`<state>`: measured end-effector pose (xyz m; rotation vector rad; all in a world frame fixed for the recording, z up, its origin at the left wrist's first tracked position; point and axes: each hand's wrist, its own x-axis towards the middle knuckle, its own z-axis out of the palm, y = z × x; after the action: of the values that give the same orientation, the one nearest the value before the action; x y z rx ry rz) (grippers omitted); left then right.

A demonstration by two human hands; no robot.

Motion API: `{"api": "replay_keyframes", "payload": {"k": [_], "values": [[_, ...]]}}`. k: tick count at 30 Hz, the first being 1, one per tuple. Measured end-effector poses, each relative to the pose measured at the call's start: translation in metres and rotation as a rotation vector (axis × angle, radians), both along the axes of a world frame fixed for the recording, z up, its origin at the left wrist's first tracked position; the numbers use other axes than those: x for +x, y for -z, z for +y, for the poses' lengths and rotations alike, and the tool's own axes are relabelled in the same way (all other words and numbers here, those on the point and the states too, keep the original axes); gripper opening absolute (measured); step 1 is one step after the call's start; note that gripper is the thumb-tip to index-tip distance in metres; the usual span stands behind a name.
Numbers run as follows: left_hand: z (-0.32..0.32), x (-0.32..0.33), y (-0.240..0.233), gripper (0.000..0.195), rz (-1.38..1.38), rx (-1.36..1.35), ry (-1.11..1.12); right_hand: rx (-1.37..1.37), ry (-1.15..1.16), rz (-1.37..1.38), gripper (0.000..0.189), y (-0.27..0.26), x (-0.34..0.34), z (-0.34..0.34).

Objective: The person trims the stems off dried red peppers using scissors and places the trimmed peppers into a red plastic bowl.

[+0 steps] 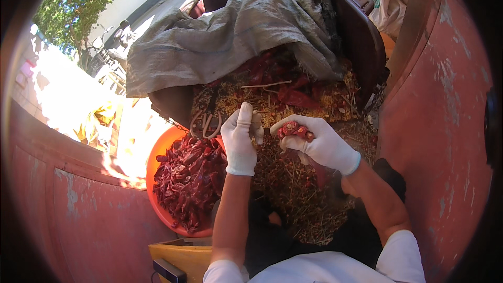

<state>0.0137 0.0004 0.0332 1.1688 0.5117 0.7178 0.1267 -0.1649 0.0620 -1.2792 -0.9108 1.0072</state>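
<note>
Both my hands wear white knitted gloves. My right hand (328,141) is closed around a small bunch of dried red chili peppers (297,129), their top ends facing up and left. To the left, apart from the bunch, my left hand (240,137) has its thumb raised and fingers curled; whether anything is pinched in them is hidden. Beyond the hands, a large red pepper (296,97) lies among yellow seeds (253,100) and dry stalks at the mouth of a dark metal cart (363,51). A grey woven cloth (220,41) drapes over the cart's load.
An orange basin (154,184) heaped with dried red peppers (192,181) stands at my left. Below it is a yellow wooden stool or box (184,257). Stems and seeds litter the floor (314,220). Red panels (436,125) flank both sides. A metal hook-like bar (206,125) hangs by a chain.
</note>
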Motion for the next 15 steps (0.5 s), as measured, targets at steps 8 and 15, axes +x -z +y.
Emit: {"api": "replay_keyframes", "payload": {"k": [8,15], "values": [[0.027,-0.012,0.006,0.021,0.342,0.529,-0.245,0.075,0.020,-0.055,0.034,-0.003,-0.004,0.005],[0.064,-0.021,0.028,0.031,0.887,1.258,-0.521,0.060,0.022,-0.015,0.029,-0.005,-0.002,-0.001]]}}
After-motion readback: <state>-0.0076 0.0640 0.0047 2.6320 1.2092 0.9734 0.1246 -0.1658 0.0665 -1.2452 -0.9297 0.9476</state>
